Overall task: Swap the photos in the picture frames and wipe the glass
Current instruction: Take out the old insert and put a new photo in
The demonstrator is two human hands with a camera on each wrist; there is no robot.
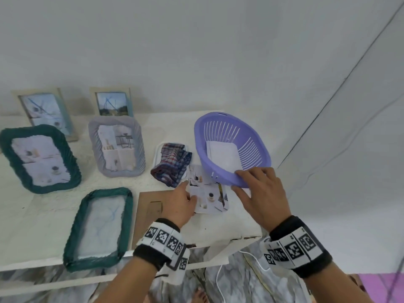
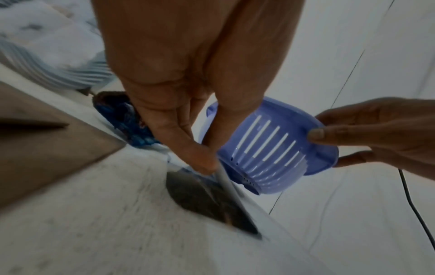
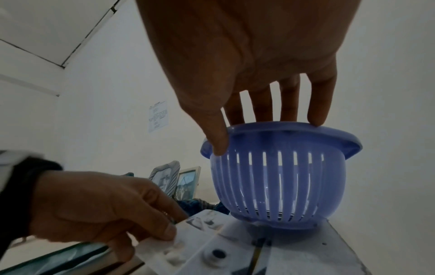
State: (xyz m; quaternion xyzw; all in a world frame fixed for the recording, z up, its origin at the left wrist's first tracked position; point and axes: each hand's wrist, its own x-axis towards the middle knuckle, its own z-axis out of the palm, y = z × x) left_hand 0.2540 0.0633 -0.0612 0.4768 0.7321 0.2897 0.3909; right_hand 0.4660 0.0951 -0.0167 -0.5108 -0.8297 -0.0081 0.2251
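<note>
My left hand [image 1: 191, 194] pinches the left edge of a photo print [image 1: 211, 196] that lies on the white table [image 1: 43, 215]. The print's far end runs under a purple slotted basket [image 1: 231, 136]. In the left wrist view my left hand's fingertips [image 2: 207, 163] clamp the print's thin edge [image 2: 229, 188]. My right hand [image 1: 240, 179] grips the basket's near rim, thumb below and fingers on top [image 3: 317, 119], and the basket [image 3: 277, 178] stands tilted. A green-edged frame [image 1: 98, 228] lies flat near the front edge beside its brown backing board [image 1: 148, 206].
White papers [image 1: 223, 156] lie inside the basket. A plaid cloth [image 1: 172, 165] sits left of it. A green frame [image 1: 41, 158] and a grey frame [image 1: 118, 147] stand upright, with two wooden frames [image 1: 48, 112] [image 1: 113, 103] behind them against the wall. The table's right edge is just past the basket.
</note>
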